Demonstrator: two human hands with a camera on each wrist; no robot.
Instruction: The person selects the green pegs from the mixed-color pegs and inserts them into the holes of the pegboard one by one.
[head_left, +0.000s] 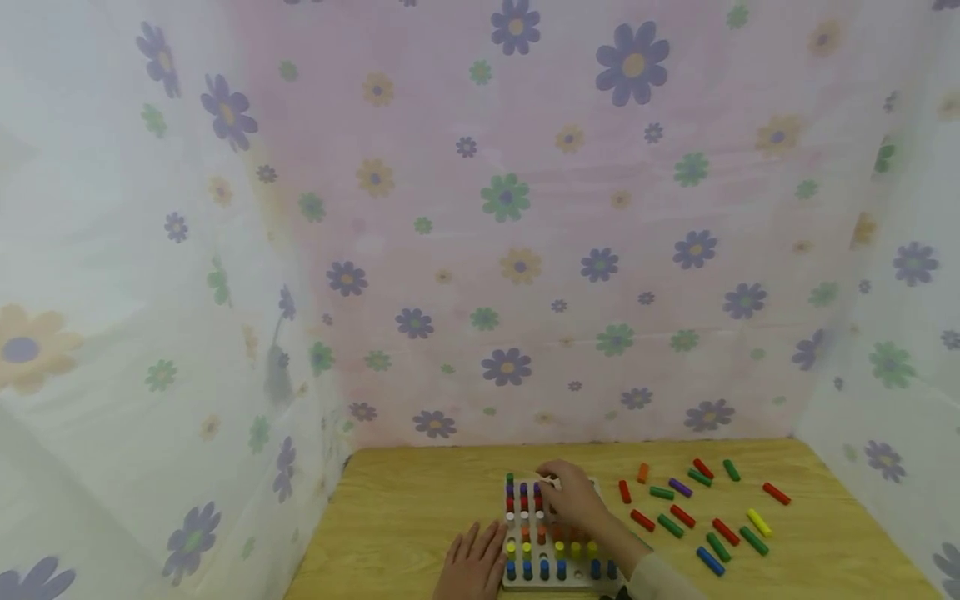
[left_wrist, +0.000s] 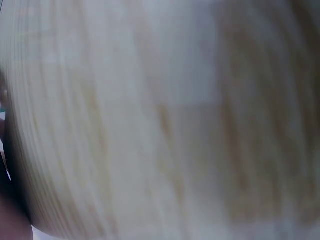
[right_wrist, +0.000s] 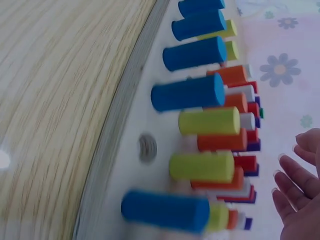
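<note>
A pale pegboard (head_left: 551,586) stands near the table's front edge, carrying rows of blue, yellow, orange, white, red and purple pegs. A single green peg (head_left: 510,478) stands at its far left corner. Above the far rows is my right hand (head_left: 573,500), its fingers pointing left and gently bent, and no peg shows between them. The right wrist view has the same hand (right_wrist: 300,185) beyond the rows, the fingertips apart. Flat beside the board's left edge lies my left hand (head_left: 472,562), fingers straight. The left wrist view is blurred, mostly wood grain.
Loose pegs are scattered right of the board, among them a purple peg (head_left: 680,487), a yellow peg (head_left: 759,522), a blue peg (head_left: 710,561) and several red and green ones. A vacant hole (right_wrist: 147,147) shows in the blue row. Flowered cloth (head_left: 517,225) encloses the wooden table (head_left: 405,492).
</note>
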